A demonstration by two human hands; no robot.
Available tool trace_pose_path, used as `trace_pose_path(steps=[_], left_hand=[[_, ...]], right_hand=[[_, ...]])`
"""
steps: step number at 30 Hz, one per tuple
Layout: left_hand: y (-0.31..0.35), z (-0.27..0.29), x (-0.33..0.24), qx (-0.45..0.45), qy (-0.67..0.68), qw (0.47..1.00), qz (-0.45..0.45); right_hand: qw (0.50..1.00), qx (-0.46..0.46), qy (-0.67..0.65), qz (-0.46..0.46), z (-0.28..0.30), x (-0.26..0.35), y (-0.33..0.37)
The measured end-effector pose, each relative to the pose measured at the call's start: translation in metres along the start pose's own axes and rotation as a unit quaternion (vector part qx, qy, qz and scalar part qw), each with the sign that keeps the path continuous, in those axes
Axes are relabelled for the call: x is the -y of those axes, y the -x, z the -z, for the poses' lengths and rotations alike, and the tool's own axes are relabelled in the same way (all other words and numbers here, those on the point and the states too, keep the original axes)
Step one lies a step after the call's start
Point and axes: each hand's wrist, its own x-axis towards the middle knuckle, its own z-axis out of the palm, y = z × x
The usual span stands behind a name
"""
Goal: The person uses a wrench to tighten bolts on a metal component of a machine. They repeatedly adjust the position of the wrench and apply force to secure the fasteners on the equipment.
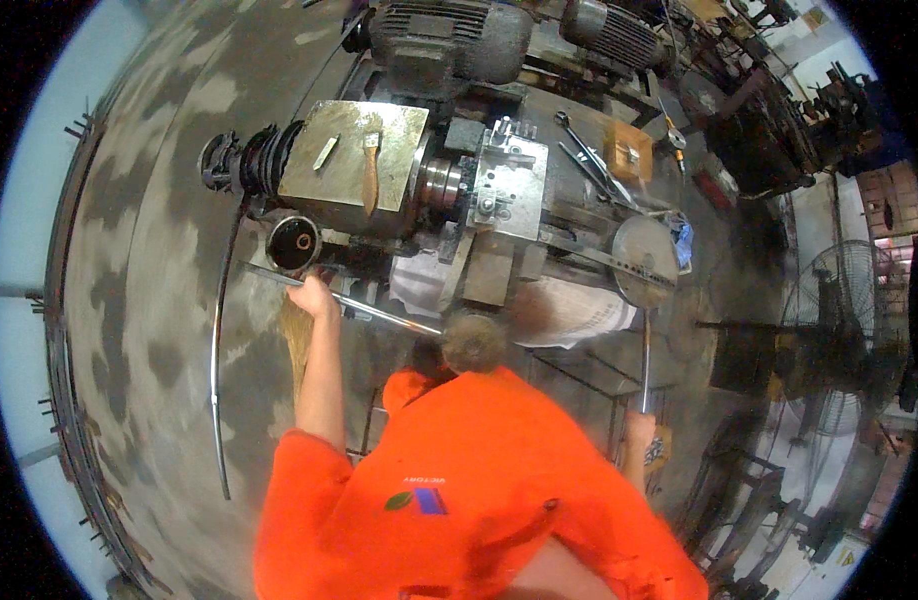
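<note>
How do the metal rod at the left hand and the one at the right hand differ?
Pose: the left rod slants across the picture; the right rod runs nearly straight up and down it.
Grip: the left hand holds the left rod well to the left of its right end; the right hand is at the right rod's lower end.
Shared: both look slender, straight and shiny.

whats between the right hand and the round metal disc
In the head view, a shiny metal rod lies between the right hand, which grips it, and the round metal disc.
</note>
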Motion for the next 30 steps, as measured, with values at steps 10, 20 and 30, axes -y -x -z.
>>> trace_pose_path(steps=[10, 20, 30], left_hand=[[-0.001, 0.000, 0.002, -0.003, -0.021, 1.000, 0.002], [-0.003, 0.000, 0.003, 0.012, -0.024, 1.000, -0.001], [0.000, 0.000, 0.001, 0.024, -0.016, 1.000, 0.000]], right_hand=[[0.998, -0.012, -0.023, 0.055, -0.023, -0.022, -0.007], [0.999, -0.010, -0.031, 0.032, -0.010, -0.002, 0.021], [0.996, 0.041, -0.072, 0.017, -0.025, -0.014, 0.010]])
